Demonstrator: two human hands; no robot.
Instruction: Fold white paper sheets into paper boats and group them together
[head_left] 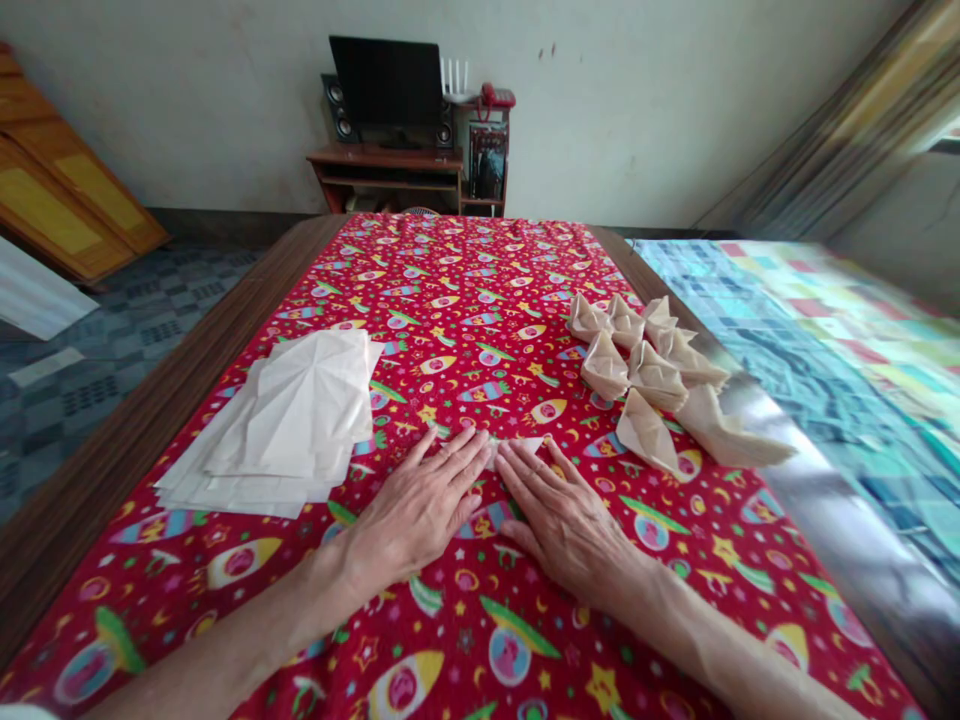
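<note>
My left hand and my right hand lie flat side by side on a red patterned tablecloth, fingers stretched out. Their fingertips press on a small folded piece of pale paper, which is mostly hidden under them. To the left of my left hand sits a stack of creased white paper sheets. To the right, beyond my right hand, lies a cluster of several folded beige paper boats.
The cloth covers a wooden table whose bare edge runs down the left. A bed with a checked coloured cover adjoins on the right. A desk with a monitor and speakers stands at the far wall.
</note>
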